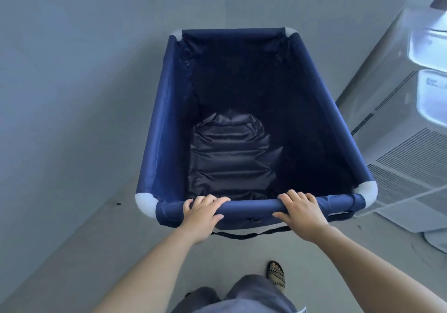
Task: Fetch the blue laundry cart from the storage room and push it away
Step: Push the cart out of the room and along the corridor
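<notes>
The blue laundry cart (167, 119) fills the middle of the head view, a deep fabric bin on a frame with white corner joints. Its inside is dark and holds only wrinkled lining. My left hand (202, 213) grips the near rim bar left of centre, fingers curled over the top. My right hand (301, 212) grips the same bar right of centre. A black strap hangs below the bar between my hands.
A plain grey wall (72, 94) runs along the left, close to the cart's side. White appliances with vent grilles (408, 157) stand close on the right. Grey floor (121, 240) lies beneath, with my sandalled foot (276, 274) behind the cart.
</notes>
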`<state>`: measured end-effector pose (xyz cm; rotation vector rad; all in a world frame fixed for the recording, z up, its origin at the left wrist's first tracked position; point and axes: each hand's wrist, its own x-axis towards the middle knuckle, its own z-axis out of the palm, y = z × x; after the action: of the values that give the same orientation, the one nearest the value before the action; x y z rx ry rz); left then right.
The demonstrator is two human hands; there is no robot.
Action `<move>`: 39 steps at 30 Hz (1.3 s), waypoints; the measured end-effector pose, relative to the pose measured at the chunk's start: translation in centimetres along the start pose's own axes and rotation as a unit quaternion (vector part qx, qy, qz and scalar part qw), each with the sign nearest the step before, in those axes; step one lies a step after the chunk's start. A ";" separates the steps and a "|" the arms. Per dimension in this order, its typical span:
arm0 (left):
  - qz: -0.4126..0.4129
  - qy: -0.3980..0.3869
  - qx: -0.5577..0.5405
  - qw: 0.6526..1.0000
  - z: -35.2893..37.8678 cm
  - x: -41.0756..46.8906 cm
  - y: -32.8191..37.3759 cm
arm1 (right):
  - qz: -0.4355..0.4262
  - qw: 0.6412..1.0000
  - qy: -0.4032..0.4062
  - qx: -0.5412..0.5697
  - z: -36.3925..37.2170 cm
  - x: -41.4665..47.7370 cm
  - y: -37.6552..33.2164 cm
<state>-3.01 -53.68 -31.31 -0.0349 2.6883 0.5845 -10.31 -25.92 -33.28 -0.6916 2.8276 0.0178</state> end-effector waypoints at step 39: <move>-0.026 0.010 0.058 0.998 -9.7 21.6 0.0 | 0.092 0.993 -0.031 0.062 -4.6 19.1 9.2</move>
<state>-26.55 -56.38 -31.34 -0.0803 2.7269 0.4131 -31.97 -26.74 -33.47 -0.3964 2.7934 -0.1020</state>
